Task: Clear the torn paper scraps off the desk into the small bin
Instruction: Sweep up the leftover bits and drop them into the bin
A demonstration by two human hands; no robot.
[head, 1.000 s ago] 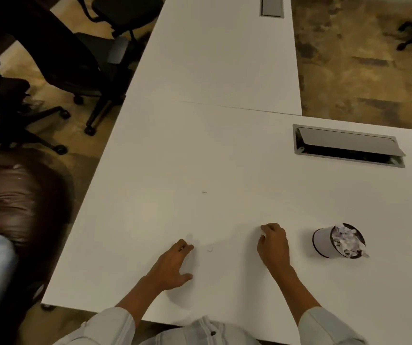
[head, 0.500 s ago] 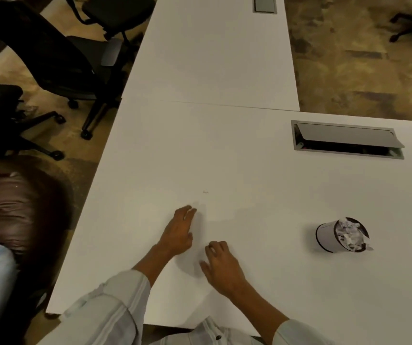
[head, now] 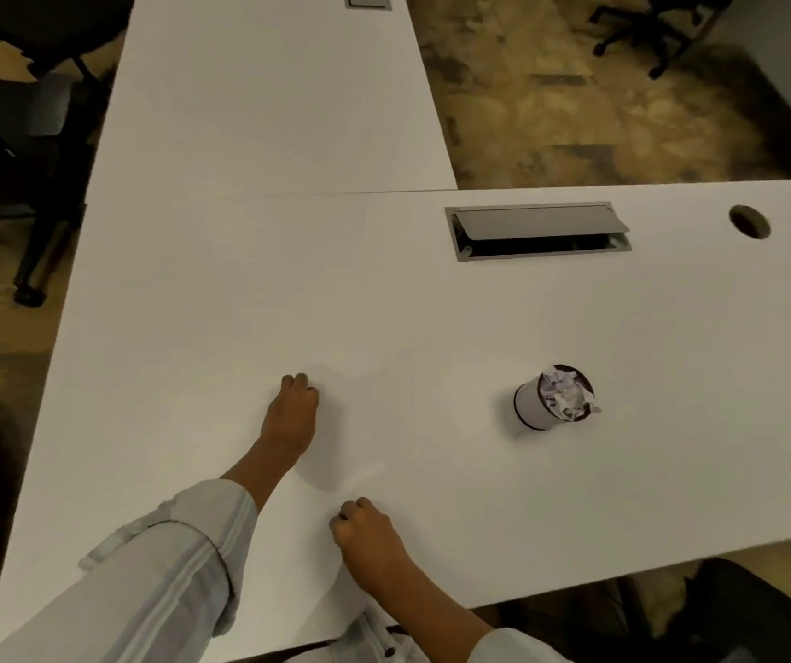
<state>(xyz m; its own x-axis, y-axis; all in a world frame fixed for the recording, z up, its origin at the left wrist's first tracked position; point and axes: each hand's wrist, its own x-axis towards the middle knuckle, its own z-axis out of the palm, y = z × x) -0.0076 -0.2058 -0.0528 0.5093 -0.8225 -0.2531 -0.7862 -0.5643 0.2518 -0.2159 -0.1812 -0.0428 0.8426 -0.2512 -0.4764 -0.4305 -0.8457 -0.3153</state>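
Note:
The small white bin (head: 532, 404) stands on the white desk (head: 432, 303), right of centre, stuffed with crumpled paper scraps (head: 566, 392); one scrap pokes over its right rim. My left hand (head: 290, 416) rests on the desk far to the bin's left, its fingers curled with the tips pressed down. Nearer the front edge, my right hand (head: 367, 533) is closed in a fist, and whatever is inside it is hidden. I see no loose scrap lying on the desk.
A grey cable hatch (head: 539, 229) is set into the desk behind the bin, with a round cable hole (head: 749, 221) at the far right. A second white desk (head: 264, 88) joins at the back. Black office chairs (head: 15, 136) stand to the left.
My right hand closed over the small white scrap near the front edge and drew back in a fist; that scrap is gone from the desk. My left hand reached forward onto the tiny speck.

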